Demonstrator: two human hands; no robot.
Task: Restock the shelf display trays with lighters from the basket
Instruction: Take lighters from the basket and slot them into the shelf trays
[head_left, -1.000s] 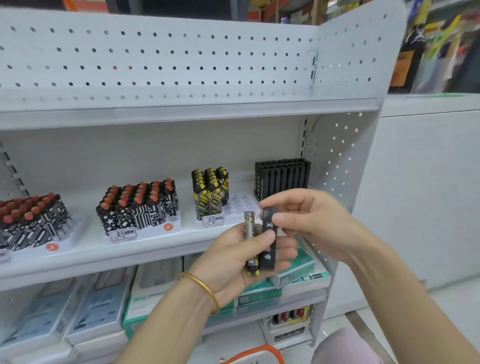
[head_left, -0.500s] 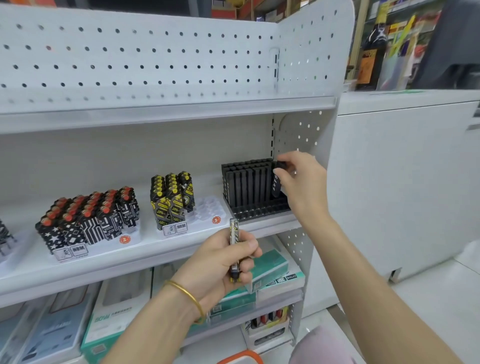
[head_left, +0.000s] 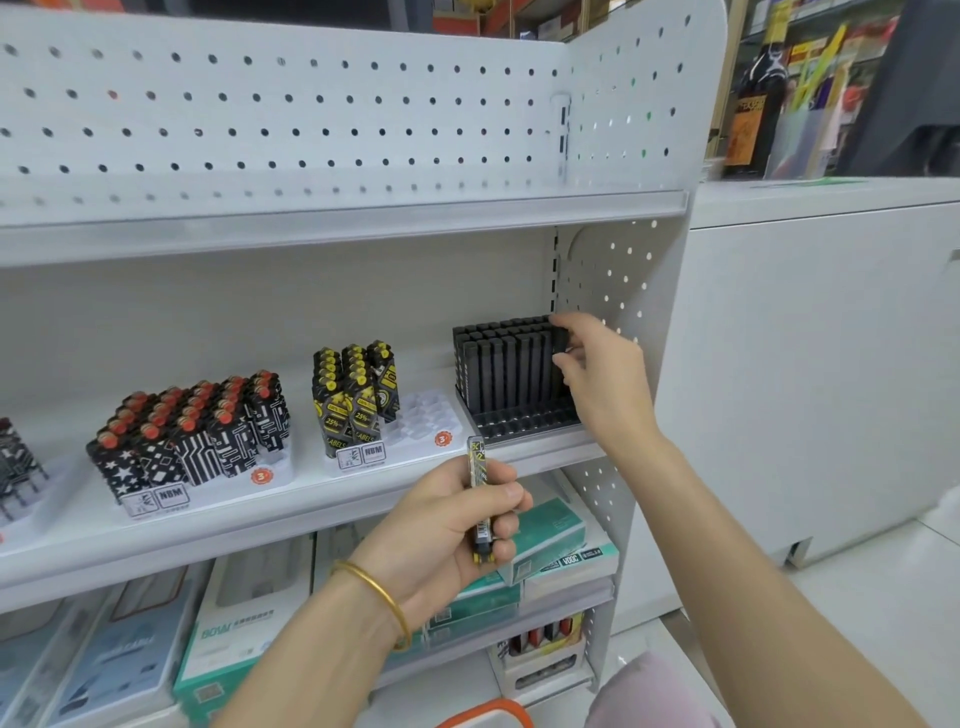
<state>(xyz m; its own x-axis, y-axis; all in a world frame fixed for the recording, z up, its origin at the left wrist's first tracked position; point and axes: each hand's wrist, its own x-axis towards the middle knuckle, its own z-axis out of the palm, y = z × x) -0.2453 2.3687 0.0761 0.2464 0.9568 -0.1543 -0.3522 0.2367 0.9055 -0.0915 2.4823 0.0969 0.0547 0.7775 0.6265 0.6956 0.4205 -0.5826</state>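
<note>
My right hand (head_left: 597, 379) pinches a black lighter (head_left: 559, 339) at the right end of the black tray (head_left: 524, 423). My left hand (head_left: 447, 530) grips a yellow-patterned lighter (head_left: 479, 488) upright. The black tray's front row is unfilled, and the white tray (head_left: 428, 415) has bare slots. The basket (head_left: 488, 707) sits below. The perforated side panel (head_left: 618, 291) crowds my right hand.

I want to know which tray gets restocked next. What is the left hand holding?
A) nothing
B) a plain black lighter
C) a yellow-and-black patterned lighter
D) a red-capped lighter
C: the left hand grips a yellow-and-black patterned lighter upright, while the right hand pinches a black lighter at the right end of the black tray.
</note>
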